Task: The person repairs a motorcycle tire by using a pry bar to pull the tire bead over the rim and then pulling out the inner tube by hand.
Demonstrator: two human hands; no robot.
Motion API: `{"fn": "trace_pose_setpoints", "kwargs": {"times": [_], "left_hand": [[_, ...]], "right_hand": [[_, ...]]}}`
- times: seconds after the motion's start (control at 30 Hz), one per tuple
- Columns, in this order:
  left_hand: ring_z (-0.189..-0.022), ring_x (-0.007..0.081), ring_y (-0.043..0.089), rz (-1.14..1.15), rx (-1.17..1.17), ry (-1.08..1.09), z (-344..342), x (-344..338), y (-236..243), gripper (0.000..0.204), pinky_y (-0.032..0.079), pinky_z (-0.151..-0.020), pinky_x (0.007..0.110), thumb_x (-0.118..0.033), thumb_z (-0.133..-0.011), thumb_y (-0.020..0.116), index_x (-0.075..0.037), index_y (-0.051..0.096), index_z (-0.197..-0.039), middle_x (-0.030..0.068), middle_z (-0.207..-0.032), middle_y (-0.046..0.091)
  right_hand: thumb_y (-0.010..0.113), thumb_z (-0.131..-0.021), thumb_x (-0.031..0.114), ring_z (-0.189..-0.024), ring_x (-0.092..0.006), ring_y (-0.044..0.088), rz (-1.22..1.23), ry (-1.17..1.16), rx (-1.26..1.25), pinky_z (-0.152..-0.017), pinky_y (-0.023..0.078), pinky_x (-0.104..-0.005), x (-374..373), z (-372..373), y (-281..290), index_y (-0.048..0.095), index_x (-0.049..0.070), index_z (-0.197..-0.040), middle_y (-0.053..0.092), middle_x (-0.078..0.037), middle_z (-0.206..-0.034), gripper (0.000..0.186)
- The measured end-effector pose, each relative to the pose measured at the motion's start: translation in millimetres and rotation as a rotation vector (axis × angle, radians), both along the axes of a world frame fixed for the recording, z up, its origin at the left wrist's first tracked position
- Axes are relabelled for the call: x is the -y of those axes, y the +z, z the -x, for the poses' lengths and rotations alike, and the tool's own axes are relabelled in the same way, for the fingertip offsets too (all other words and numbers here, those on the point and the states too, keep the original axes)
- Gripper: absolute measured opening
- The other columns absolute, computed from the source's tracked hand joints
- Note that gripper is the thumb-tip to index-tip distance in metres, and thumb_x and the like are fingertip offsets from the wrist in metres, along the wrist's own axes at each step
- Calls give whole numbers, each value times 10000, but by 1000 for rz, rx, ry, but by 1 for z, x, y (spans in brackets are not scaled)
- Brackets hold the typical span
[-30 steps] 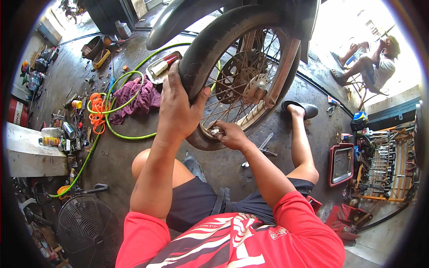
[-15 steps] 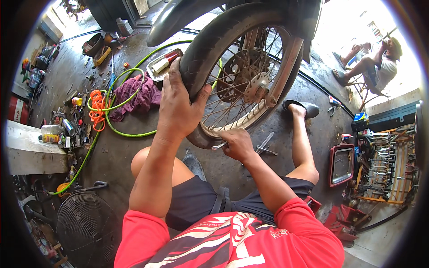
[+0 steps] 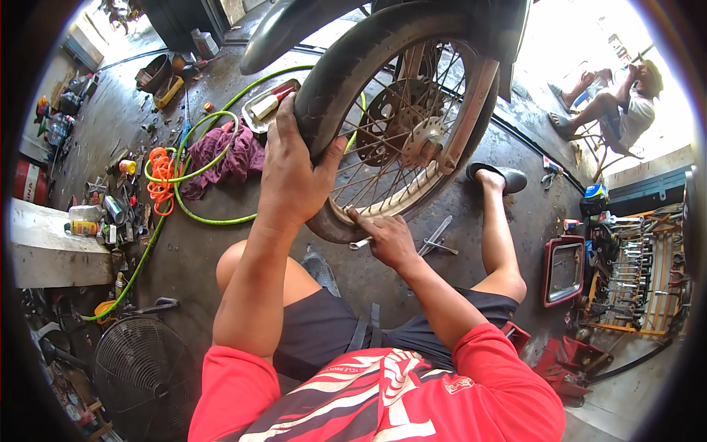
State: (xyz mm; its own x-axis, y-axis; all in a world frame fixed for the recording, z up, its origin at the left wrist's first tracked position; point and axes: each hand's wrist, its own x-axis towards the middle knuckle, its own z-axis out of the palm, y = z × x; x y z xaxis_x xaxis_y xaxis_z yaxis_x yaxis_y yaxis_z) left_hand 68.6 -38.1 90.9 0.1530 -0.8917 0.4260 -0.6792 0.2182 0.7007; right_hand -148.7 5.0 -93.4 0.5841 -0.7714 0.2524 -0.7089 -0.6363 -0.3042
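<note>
A motorcycle wheel with a black tyre (image 3: 322, 92), a pale rim (image 3: 394, 200) and wire spokes hangs raised in front of me. My left hand (image 3: 294, 177) is wrapped round the tyre's left side, thumb toward the spokes. At the wheel's lower edge, my right hand (image 3: 392, 239) has its index finger stretched out to the rim near the spoke ends. Its other fingers are curled round a small metal wrench (image 3: 360, 244), of which only one shiny end sticks out. The hub (image 3: 426, 147) and brake disc show behind the spokes.
Metal tools (image 3: 437, 239) lie crossed on the floor beyond my right hand. A green hose (image 3: 213, 222), a purple cloth (image 3: 221, 158) and a metal tray (image 3: 258, 110) are at left. A fan (image 3: 143, 368) stands lower left. At right are a tool rack (image 3: 637, 272), a red-rimmed tray (image 3: 549, 291) and a seated person (image 3: 626, 110).
My right index finger has stretched out toward the rim and spokes, and the wrench end shows more clearly below it. The left hand keeps its hold on the tyre.
</note>
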Motion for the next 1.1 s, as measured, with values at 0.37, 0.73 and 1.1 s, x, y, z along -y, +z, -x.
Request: {"fn": "trace_pose_setpoints", "kwargs": {"times": [0.37, 0.73, 1.1], "left_hand": [[-1198, 503, 510, 32, 38, 8, 0, -2, 0, 858, 405, -1032, 523, -331, -873, 741, 0, 260, -1501, 329, -1323, 481], [-1205, 507, 499, 32, 48, 17, -1, -1, 1, 883, 400, -1035, 524, -328, -870, 738, -5, 233, -1519, 330, -1331, 475], [-1188, 508, 507, 7, 39, 29, 2, -3, 0, 879, 404, -1027, 527, -322, -862, 741, -8, 243, -1515, 325, -1326, 478]], "right_hand": [[619, -782, 9, -809, -231, 620, 52, -41, 154, -782, 430, -406, -5, -3, -9, 399, 304, -1545, 588, -4, -801, 847], [619, -785, -9, -788, -247, 624, 22, -14, 242, -764, 435, -411, 1, -8, -4, 532, 257, -1456, 608, -17, -787, 727], [621, -731, -2, -737, -250, 600, -54, -13, 190, -737, 433, -409, 2, -11, -9, 586, 220, -1410, 590, -24, -757, 716]]}}
